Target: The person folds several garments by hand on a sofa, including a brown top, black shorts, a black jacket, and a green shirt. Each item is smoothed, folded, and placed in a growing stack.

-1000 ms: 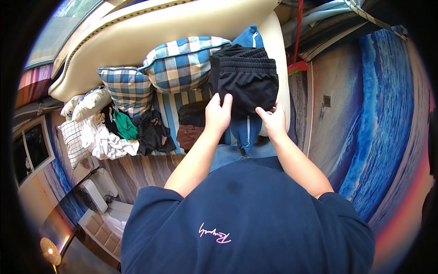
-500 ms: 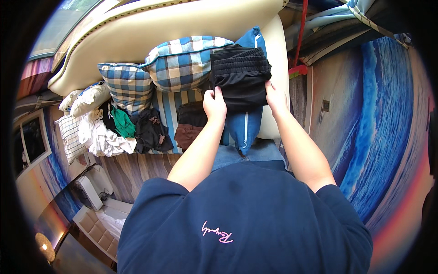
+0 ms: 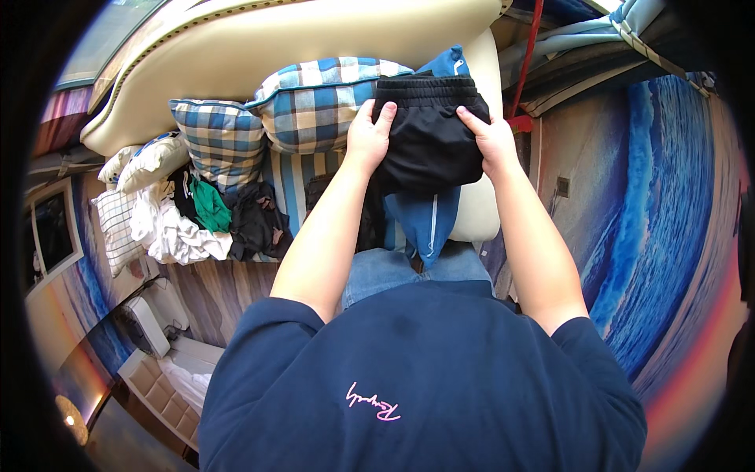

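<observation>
Navy short-sleeved shirt [image 3: 425, 370] with pink script; bare forearms.

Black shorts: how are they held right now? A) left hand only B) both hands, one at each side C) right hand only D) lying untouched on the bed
B: the left hand and right hand grip opposite sides of the folded black shorts.

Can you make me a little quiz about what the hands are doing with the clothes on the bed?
1. True or false: both hands grip the folded black shorts.
2. What lies just under the shorts: A) a blue garment, B) a red towel, C) a yellow book?
3. Fill in: the pillows beside the left hand have a blue ____ pattern.

Key: 1 true, the right hand holds the other side. 2 A. 3 checked.
</observation>
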`<state>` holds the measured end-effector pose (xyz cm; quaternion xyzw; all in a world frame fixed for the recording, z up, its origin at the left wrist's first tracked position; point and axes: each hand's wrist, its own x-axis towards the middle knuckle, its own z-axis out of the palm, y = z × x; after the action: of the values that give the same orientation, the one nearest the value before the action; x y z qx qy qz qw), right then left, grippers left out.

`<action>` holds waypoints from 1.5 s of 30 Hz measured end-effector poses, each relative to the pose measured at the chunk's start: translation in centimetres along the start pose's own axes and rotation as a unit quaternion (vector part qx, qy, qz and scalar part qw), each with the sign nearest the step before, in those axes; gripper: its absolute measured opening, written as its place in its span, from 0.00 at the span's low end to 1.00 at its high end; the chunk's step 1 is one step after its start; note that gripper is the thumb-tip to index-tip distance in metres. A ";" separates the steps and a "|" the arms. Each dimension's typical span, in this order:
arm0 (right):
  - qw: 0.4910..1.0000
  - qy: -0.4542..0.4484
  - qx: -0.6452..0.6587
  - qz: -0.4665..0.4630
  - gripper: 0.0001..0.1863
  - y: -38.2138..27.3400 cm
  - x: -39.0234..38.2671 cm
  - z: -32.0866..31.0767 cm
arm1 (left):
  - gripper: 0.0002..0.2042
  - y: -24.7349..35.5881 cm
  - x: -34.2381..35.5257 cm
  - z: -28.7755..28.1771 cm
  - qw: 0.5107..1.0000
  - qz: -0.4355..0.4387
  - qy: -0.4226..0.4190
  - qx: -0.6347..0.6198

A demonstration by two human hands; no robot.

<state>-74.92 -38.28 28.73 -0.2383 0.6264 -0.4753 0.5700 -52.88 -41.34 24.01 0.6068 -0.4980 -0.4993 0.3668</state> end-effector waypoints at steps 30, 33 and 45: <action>0.990 -0.132 0.036 0.026 0.30 8.2 -18.0 5.3 | 0.31 -2.0 -17.2 -14.3 0.882 -0.195 -0.167 -0.396; 0.980 -0.168 0.023 0.102 0.35 11.3 -19.9 6.9 | 0.33 -6.6 -21.8 -16.5 0.932 -0.182 -0.106 -0.297; 0.982 -0.166 -0.011 0.087 0.32 22.8 -21.6 12.3 | 0.23 -14.3 -29.6 -19.8 0.982 -0.064 0.109 -0.144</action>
<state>-52.75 -14.22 20.73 -0.2646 0.5469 -0.3704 0.7026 -30.39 -10.30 22.20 0.6290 -0.3382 -0.5189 0.4698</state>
